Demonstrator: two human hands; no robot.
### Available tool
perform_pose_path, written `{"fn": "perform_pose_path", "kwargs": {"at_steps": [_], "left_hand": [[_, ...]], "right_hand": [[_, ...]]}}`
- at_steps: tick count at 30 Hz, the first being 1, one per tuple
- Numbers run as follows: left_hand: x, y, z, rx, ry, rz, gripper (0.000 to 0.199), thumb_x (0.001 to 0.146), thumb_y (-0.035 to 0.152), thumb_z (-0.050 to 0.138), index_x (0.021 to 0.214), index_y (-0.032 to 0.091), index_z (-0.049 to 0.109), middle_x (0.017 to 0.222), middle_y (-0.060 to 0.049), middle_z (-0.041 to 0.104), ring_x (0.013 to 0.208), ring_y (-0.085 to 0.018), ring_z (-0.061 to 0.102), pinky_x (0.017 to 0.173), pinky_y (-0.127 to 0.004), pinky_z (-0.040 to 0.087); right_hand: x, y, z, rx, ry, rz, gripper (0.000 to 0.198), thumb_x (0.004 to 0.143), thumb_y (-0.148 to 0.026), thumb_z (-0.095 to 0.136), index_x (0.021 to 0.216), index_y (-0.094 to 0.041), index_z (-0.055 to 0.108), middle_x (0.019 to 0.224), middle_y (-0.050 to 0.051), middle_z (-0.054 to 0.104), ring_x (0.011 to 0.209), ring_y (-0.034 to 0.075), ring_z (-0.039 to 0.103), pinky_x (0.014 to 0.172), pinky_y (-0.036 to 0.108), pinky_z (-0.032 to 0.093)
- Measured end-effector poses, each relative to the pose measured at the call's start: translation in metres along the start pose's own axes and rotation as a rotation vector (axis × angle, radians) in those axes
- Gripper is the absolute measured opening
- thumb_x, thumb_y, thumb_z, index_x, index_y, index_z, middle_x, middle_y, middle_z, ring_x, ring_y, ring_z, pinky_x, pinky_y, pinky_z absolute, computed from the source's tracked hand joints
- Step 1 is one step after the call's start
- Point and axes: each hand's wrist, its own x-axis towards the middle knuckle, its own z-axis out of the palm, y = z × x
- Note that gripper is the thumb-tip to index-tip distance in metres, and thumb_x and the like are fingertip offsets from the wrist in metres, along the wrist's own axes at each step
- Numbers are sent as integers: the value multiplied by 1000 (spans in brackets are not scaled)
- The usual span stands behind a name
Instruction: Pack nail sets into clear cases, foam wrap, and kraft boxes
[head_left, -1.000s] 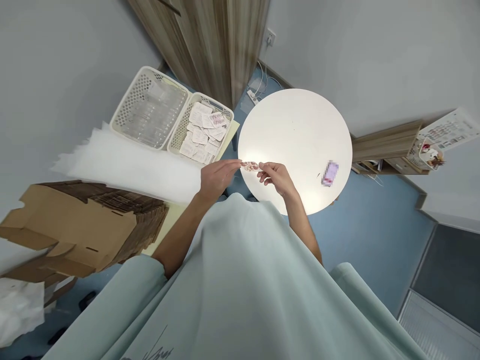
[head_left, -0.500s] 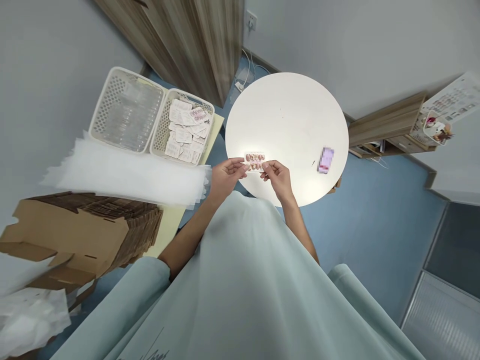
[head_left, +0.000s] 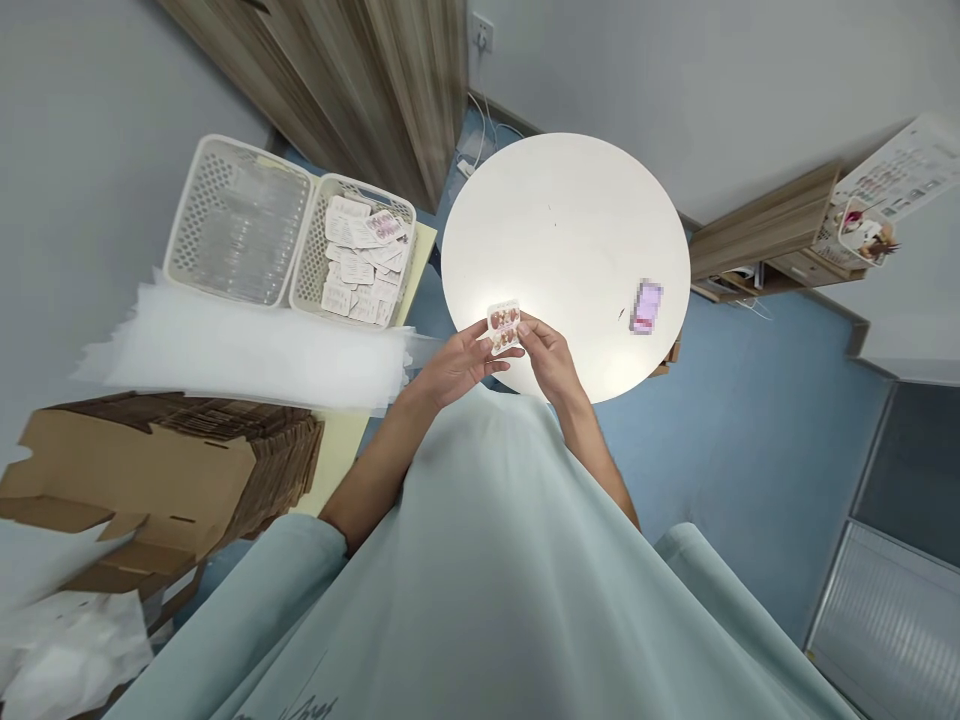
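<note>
A small white card of press-on nails [head_left: 504, 318], with two rows of pinkish-brown nails, is held up near the table's front edge. My left hand [head_left: 459, 366] grips its lower left side, thumb on the face and the other fingers behind or below. At the card's right edge, my right hand [head_left: 549, 355] pinches it between thumb and fingers. Beneath the hands lies the near rim of a round white table [head_left: 570, 230]. Part of the card's lower edge is covered by my fingers.
On the left, one white basket [head_left: 187, 225] holds clear plastic cases and another [head_left: 304, 270] holds several printed cards. White translucent sheets [head_left: 255, 350] and folded cardboard boxes [head_left: 142, 470] lie nearer me. A pixelated phone-like object [head_left: 646, 306] rests on the table. Wooden shelving [head_left: 765, 230] stands right.
The card has turned from level to tilted and looks narrower. My left hand has rolled, palm more upward, with its fingers under the card. The whole view has shifted slightly.
</note>
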Motion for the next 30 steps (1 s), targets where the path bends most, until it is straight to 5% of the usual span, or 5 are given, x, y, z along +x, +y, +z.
{"fn": "perform_pose_path", "kwargs": {"at_steps": [5, 14, 19, 25, 30], "left_hand": [[-5, 0, 0, 44, 65, 22, 80, 74, 76, 102, 131, 23, 85, 132, -14, 82, 106, -27, 82, 92, -37, 65], [-13, 5, 3, 509, 472, 120, 77, 69, 57, 106, 134, 22, 85, 119, -11, 86, 106, -30, 80, 103, -46, 65], [-15, 2, 3, 664, 539, 232, 69, 75, 53, 102, 134, 25, 83, 136, -10, 79, 107, -26, 78, 102, -43, 66], [-24, 1, -4, 516, 559, 273, 51, 87, 61, 92, 118, 21, 87, 108, -9, 84, 87, -23, 78, 89, -41, 66], [-30, 4, -17, 334, 500, 160, 48, 79, 57, 100, 106, 20, 88, 76, -3, 77, 68, -18, 68, 74, -36, 60]], "right_hand": [[-1, -2, 7, -126, 31, -11, 56, 93, -84, 77, 102, -29, 84, 148, 7, 80, 143, 31, 71, 122, 49, 58], [-12, -31, 20, -330, 166, -87, 42, 93, -69, 85, 102, -28, 81, 110, 6, 84, 104, 25, 78, 93, 41, 65], [-7, -29, 31, -396, 251, -77, 38, 95, -64, 81, 91, -26, 78, 99, 4, 83, 93, 22, 76, 83, 38, 63], [4, -25, 18, -323, 255, -7, 43, 90, -66, 85, 87, -25, 75, 91, 3, 79, 86, 20, 72, 77, 36, 60], [6, -32, 9, -223, 130, 50, 44, 85, -67, 91, 85, -26, 74, 85, 1, 73, 82, 19, 66, 75, 35, 57]]}}
